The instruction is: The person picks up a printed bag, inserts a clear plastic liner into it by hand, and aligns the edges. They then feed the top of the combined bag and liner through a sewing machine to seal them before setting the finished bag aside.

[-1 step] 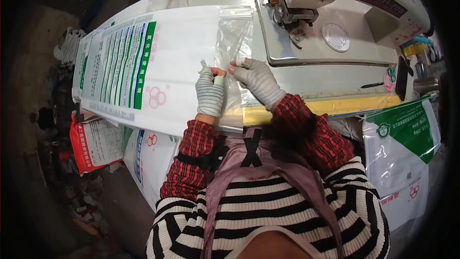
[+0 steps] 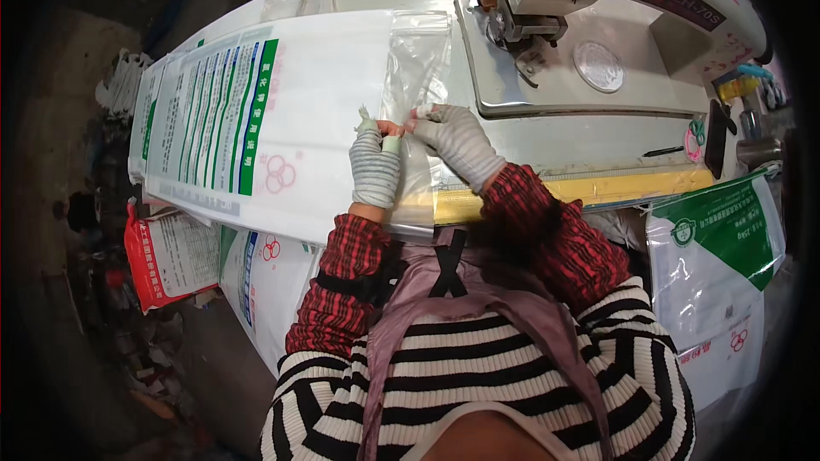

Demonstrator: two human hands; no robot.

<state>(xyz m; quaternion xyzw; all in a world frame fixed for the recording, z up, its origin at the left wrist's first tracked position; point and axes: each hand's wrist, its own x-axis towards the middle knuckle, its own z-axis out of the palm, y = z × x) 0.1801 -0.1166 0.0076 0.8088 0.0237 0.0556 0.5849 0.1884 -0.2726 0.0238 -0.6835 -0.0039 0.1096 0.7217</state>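
My left hand (image 2: 374, 169) and right hand (image 2: 461, 142), close together, pinch the clear plastic (image 2: 417, 55). It sticks out of the white bag (image 2: 329, 77) on the table (image 2: 564, 138).

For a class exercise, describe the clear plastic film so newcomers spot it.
Find the large printed white bag on the table. The clear plastic film extends from its right end, under the left hand and right hand. Unlike the opaque bag, it is see-through.

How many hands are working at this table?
2. The left hand lies over the white bag, near its clear plastic end; the right hand is just beside it, over that plastic. No other hand shows, though the picture's dark edges might hide one.
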